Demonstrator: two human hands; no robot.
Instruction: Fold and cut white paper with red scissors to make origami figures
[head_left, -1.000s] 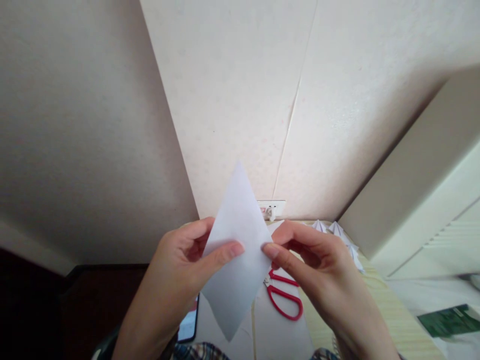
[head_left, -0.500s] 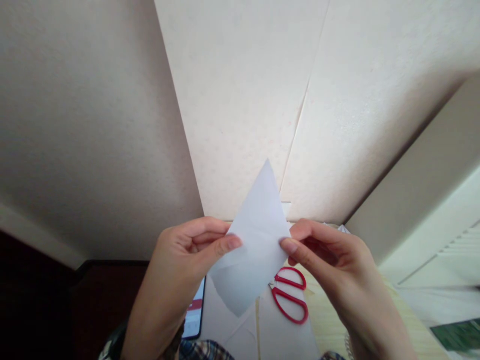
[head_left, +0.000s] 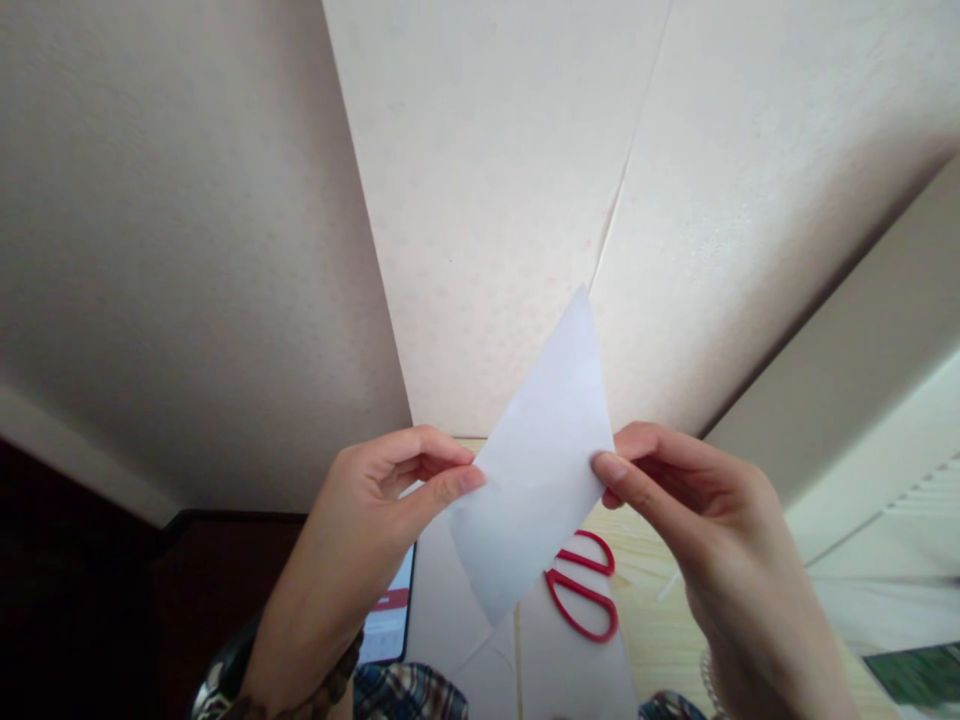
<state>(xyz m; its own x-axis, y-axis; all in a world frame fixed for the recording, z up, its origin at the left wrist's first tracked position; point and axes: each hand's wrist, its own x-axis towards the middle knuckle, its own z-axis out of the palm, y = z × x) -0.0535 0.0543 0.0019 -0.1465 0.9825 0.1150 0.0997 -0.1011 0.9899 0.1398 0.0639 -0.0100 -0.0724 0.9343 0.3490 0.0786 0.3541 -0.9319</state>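
Paper [head_left: 544,465] points upward, its long axis tilted right.

Left hand [head_left: 382,505], right hand [head_left: 709,515] — both pinching white paper [head_left: 544,450].

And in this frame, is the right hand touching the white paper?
Touching. The head view shows the right hand pinching the white paper at its right corner, the thumb tip lying on the near face.

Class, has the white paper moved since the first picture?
Yes; the white paper has moved right, its top tip now nearly at the wall seam.
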